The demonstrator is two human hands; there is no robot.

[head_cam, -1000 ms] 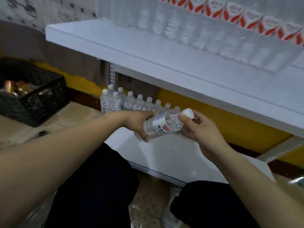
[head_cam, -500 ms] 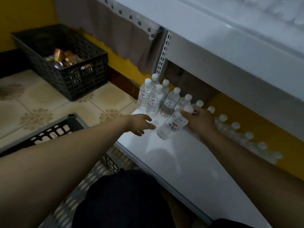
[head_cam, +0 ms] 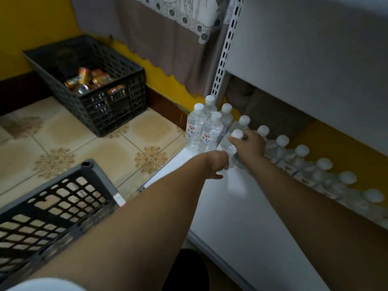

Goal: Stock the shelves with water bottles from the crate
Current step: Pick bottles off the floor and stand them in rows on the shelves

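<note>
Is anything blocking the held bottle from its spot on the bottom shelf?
Nothing visible. The right hand holds the bottle upright at the front of the bottle cluster, over bare bottom shelf. The left hand is beside its base, not under it.

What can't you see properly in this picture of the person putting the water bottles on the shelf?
Head view, the only one:
- The bottle being placed: both hands cover its lower part.
- Left hand: fingers curl out of sight, so its grip is unclear.
- Near crate: cut off by the left edge, its inside hidden.
- Back row of bottles: blurred, labels unreadable.
- Far crate: cans too dim to identify.
</note>
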